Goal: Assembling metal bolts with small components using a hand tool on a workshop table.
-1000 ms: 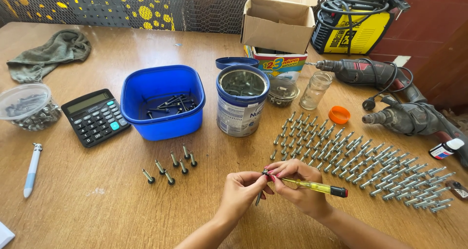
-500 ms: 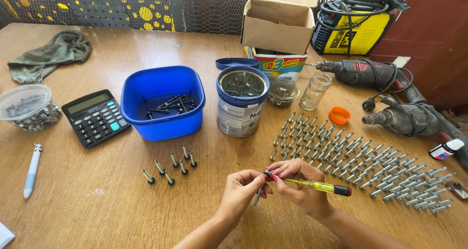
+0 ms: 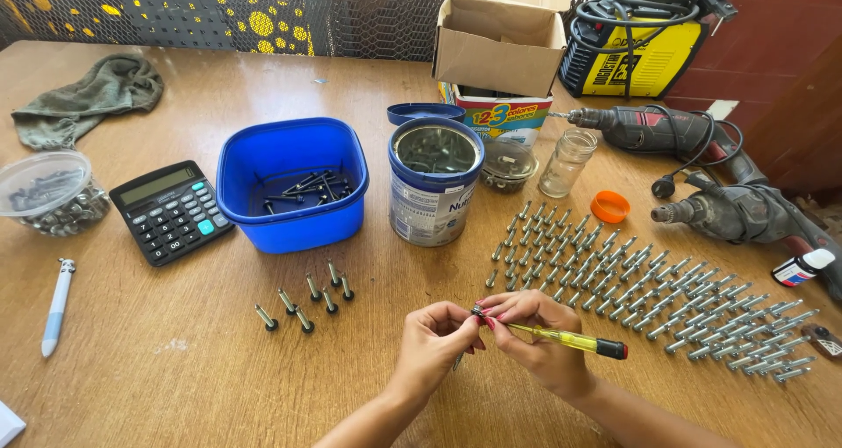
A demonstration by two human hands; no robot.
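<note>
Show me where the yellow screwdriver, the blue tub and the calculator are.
yellow screwdriver (image 3: 568, 339), head view, on its yellow handle.
blue tub (image 3: 289, 224), head view, on its front wall.
calculator (image 3: 173, 213), head view, on its keypad.

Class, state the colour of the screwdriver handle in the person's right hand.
Translucent yellow with a black end cap: screwdriver, held in the right hand, head view.

Bare forearms, no sleeves, red-painted nails on fingers (image 3: 488, 322)

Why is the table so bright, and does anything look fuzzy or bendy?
Head view: strong sunlight makes the wooden table glow, with short dark shadows under the blue tub and the rows of bolts. The left hand and right hand look sharp. The table edges curve slightly from the wide lens.
</note>
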